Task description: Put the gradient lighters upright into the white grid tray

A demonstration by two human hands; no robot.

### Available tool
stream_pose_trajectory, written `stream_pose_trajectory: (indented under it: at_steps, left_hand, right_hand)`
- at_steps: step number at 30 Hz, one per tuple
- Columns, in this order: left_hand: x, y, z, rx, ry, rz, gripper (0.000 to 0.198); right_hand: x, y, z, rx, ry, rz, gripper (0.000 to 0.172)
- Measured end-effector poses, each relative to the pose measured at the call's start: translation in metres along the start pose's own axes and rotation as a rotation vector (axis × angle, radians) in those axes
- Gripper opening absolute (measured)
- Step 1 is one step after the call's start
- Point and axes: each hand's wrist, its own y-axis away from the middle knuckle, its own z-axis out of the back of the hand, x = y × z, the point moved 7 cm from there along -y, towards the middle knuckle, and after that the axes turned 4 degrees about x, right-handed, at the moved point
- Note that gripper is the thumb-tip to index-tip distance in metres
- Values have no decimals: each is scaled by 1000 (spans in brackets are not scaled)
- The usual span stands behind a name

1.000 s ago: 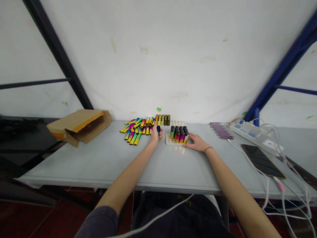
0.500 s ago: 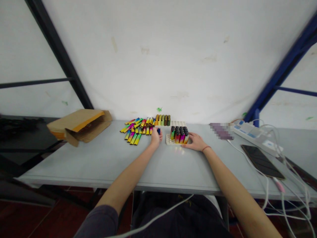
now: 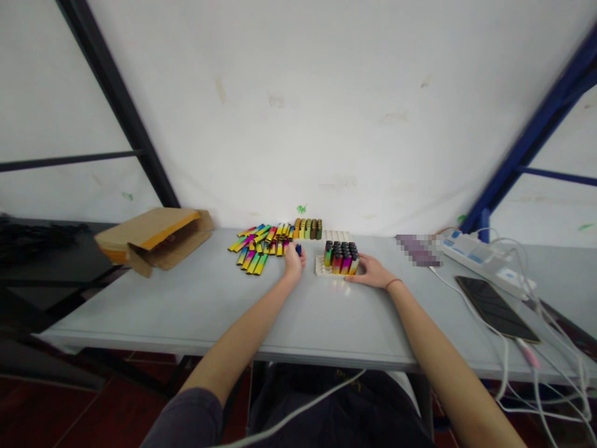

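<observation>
Two bare hands rest near the middle of a pale grey table (image 3: pixel 186 320). The left hand (image 3: pixel 293 262) is closed, its thumb and fingers pinching a small dark-blue piece (image 3: pixel 298 249) (too small to tell what it is), just beside a loose heap of rainbow-finished lighters (image 3: pixel 258 250). The right hand (image 3: pixel 370 272) lies open and flat, its fingertips (image 3: pixel 349 278) touching the near corner of a white peg tray (image 3: pixel 321 267), where a block of upright lighters (image 3: pixel 340 258) stands in tight rows. Behind the heap stands a row of upright lighters (image 3: pixel 308 228). Off to the left lies a torn cardboard mailer (image 3: pixel 156 239); to the right, a power strip (image 3: pixel 480 261) and a smartphone (image 3: pixel 494 308).
</observation>
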Motion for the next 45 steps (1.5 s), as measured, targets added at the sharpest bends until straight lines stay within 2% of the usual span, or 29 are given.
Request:
stream_pose_trajectory:
  at_steps: [3,6,8,11,14,16,19,28,32,34,36,38,40,42,45]
  left_hand:
    - [0,0,-3,44,7,-24,39]
    - [-2,4,-11,159,-38,-100,37]
    - [-7,12,-18,243,-147,-221,28]
    - [-18,30,-30,355,-366,-474,21]
    - [-25,45,-39,390,-554,-693,22]
    - [-24,47,-43,416,-642,-743,24]
    - [-16,43,-46,479,-739,-737,27]
    - [-9,39,-43,489,-904,-739,34]
    - [-33,51,-47,465,-1133,-883,28]
    - [-58,49,-35,313,-1329,-920,26]
    - [-88,39,-3,20,-1518,-808,30]
    - [-110,26,37,-184,-1672,-577,28]
    - [-119,14,74,-215,-1721,-314,25]
    - [-120,6,98,-189,-1719,-123,23]
    - [-114,3,110,-151,-1727,53,27]
  right_hand:
    - [1,0,0,1,-15,16,67]
    - [1,0,0,2,-15,23,69]
    - [1,0,0,2,-9,24,71]
    - [1,0,-1,17,0,25,69]
    - [1,0,-2,11,-3,25,68]
    - [0,0,-1,-4,-18,26,71]
    - [0,0,-1,-22,-39,32,71]
    - [-1,0,-1,-35,-37,28,71]
    - [-1,0,-1,-39,-41,21,71]
    - [-2,0,-1,-33,-40,13,70]
    - [-2,0,-2,-18,-33,8,69]
    - [-2,0,-3,-5,-26,7,67]
    - [-1,0,-3,4,-21,5,65]
    - [-1,0,-3,9,-15,3,66]
    - [0,1,-2,4,-11,12,68]
